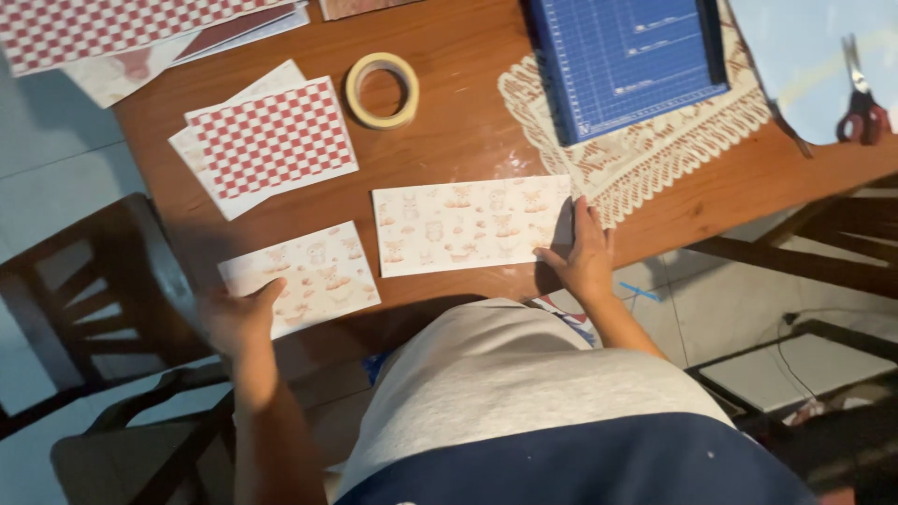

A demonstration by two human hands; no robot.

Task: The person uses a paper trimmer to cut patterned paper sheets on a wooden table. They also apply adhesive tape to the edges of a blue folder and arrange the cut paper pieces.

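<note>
While both hands rest on patterned paper at the near edge of the table (449,140), the work in hand appears to be sorting or positioning cut sheets. The left hand (238,318) grips the near-left corner of the small printed sheet (304,276), thumb on top and fingers hidden beneath, so the hold reads as a pinch; the image is blurred there, so the hand may be in motion. That forearm comes in from below, wrist bent slightly inward. The right hand (585,257) lies open and flat, fingers extended and pressing the right end of the long printed sheet (472,224), which sits just beyond and to the right of the small sheet, apart from it. The right forearm angles in from the near right.

Judged from this layout, any next move would call for holding the long sheet steady under the flat hand while the pinched sheet is lifted clear without creasing.

Beyond the left grip lies a stack of checked cards (271,140); farther out a tape roll (382,90). Beyond the right hand a lace mat (645,159) carries a blue paper cutter (627,61); scissors (865,103) lie at the far right.
</note>
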